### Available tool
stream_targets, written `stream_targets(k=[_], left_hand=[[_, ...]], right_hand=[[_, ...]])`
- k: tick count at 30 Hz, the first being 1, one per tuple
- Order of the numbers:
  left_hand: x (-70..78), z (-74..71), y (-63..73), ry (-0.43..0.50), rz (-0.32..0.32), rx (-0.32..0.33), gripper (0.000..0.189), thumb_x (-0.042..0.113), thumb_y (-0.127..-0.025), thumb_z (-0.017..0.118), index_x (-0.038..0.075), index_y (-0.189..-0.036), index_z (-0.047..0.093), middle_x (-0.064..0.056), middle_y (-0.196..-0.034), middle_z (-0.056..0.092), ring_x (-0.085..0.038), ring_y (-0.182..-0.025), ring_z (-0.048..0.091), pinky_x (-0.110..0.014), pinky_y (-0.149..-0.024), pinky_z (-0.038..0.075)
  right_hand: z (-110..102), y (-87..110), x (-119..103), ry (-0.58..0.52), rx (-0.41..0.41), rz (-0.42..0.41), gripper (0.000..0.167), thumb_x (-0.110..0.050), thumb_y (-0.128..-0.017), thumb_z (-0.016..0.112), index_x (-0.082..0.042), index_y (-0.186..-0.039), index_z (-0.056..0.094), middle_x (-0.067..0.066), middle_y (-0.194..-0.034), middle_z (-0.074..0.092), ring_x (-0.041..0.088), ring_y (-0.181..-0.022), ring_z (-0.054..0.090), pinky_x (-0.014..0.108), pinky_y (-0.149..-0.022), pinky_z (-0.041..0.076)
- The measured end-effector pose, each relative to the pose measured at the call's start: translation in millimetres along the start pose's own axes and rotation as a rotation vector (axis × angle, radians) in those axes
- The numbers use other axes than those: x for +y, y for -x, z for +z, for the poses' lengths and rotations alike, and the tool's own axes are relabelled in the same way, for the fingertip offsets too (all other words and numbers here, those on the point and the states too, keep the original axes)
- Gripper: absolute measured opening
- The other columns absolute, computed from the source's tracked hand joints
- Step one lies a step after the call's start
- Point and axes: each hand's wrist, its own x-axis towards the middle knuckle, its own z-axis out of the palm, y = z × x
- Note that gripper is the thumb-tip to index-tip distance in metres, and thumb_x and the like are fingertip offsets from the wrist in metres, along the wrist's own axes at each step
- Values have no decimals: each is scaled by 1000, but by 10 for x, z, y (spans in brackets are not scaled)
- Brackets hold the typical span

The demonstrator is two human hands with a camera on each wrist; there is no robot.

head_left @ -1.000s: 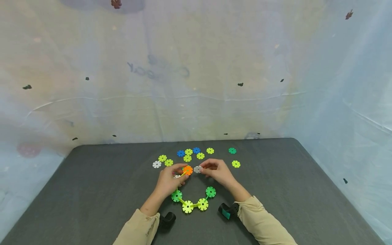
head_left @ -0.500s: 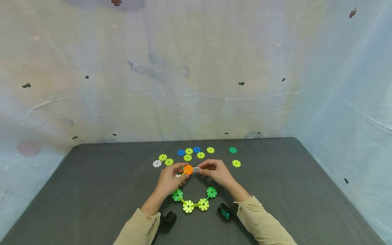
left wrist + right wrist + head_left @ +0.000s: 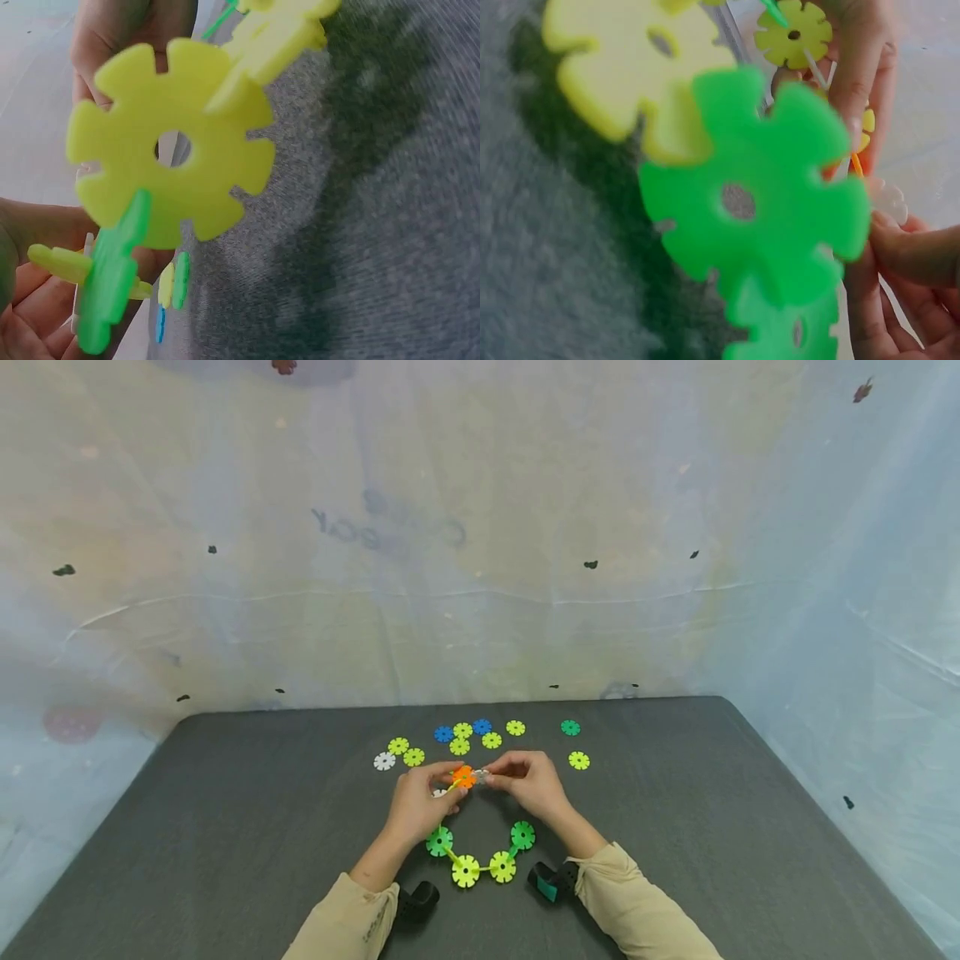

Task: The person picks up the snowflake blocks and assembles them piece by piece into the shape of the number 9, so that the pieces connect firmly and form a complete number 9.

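Note:
My left hand pinches an orange notched plastic disc, one of a chain of interlocking flower-shaped discs. My right hand pinches a white notched disc at the orange one's right edge; how deep their slots mesh is hard to tell. Below the hands the chain hangs in a curve: a green disc, a yellow disc, another yellow disc, and a green end disc. In the right wrist view the white disc shows between fingertips. My left fingers partly hide another white disc.
Loose discs lie behind the hands on the dark table: several yellow ones, blue ones, a white one and a green one. A pale sheet hangs behind the table.
My right hand has brought the white disc leftward against the orange disc. The hanging chain has swung slightly right and down. The loose discs have stayed put.

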Motion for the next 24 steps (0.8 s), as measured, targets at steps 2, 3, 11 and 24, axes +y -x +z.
stream_targets(k=[2,3,11,24], left_hand=[[4,1,8,-14,11,10,38,5,-83,73,4,-121,66,-16,-96,71,-20,-55,66,-25,-47,50],[3,1,12,-24,12,11,38,6,-83,73,4,-120,66,-16,-96,71,-20,-55,66,-24,-46,50],[-65,-35,25,-96,-2,-35,37,8,-84,72,6,-120,63,-10,-91,71,-12,-53,62,-25,-50,48],[-145,-217,51,-60,-76,5,39,7,-85,71,4,-122,61,-11,-94,68,-15,-54,62,-26,-50,51]], right_hand=[[11,4,-9,-12,7,-2,8,-5,-82,74,0,-89,75,16,-90,73,19,-75,70,32,-67,58],[12,6,-10,-21,0,-2,9,-5,-82,74,0,-90,75,17,-90,73,21,-76,70,34,-68,58],[-70,-16,37,-86,-187,22,22,-8,-90,67,5,-107,69,23,-102,70,36,-84,67,43,-73,57],[-11,-186,42,-14,-218,116,29,-13,-92,64,2,-117,65,19,-114,67,26,-94,67,33,-78,57]])
